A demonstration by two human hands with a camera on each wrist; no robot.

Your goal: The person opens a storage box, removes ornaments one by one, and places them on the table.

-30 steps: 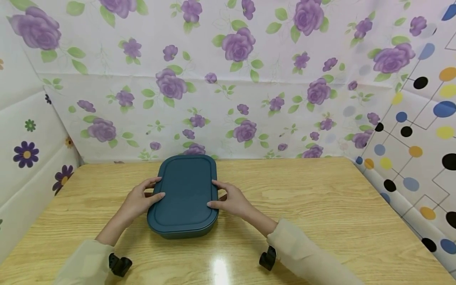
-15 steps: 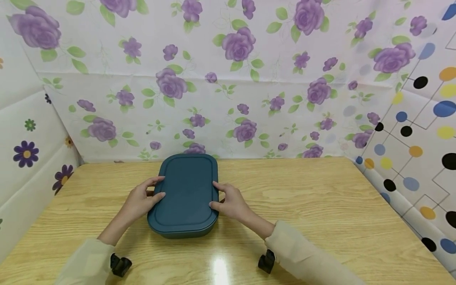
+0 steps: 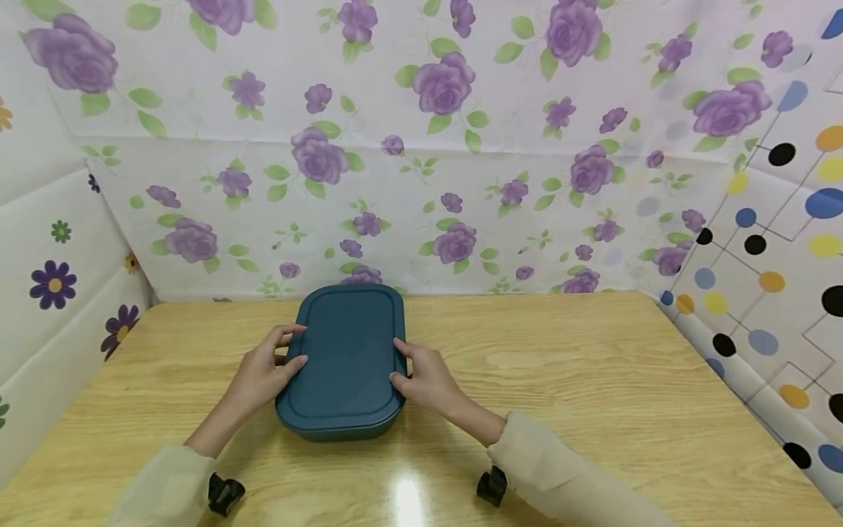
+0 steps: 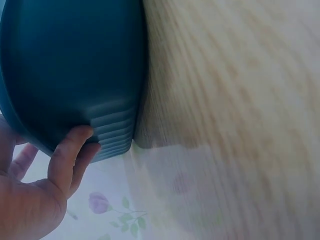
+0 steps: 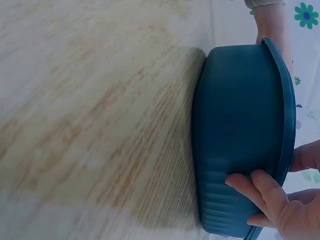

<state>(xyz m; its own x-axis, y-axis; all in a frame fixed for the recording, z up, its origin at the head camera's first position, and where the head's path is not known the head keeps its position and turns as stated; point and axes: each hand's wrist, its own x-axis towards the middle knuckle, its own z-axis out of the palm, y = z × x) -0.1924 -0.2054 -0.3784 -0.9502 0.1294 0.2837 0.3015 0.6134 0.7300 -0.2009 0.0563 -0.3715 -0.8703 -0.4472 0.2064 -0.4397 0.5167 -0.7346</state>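
A dark blue-green rectangular box with a rounded lid [image 3: 349, 355] rests on the table, left of centre in the head view. The lid is on it. My left hand [image 3: 263, 369] grips its left side, thumb on the lid edge, and the left wrist view shows fingertips [image 4: 80, 132] against the ridged side wall [image 4: 112, 127]. From the other side my right hand [image 3: 426, 377] holds the box, thumb and a finger at the lid's rim. In the right wrist view, other fingers [image 5: 267, 187] press the side wall below the rim. What the box contains is hidden.
The wooden table [image 3: 560, 366] stretches far to the right of the box. A flowered cloth [image 3: 461, 168] hangs along the back edge. Patterned cloths also stand at the left [image 3: 53, 241] and right [image 3: 777, 278]. Black wrist devices [image 3: 225, 494] sit at both sleeves.
My right thumb and fingers have shifted slightly to the right along the lid's edge. The box stays in nearly the same place, held from both sides.
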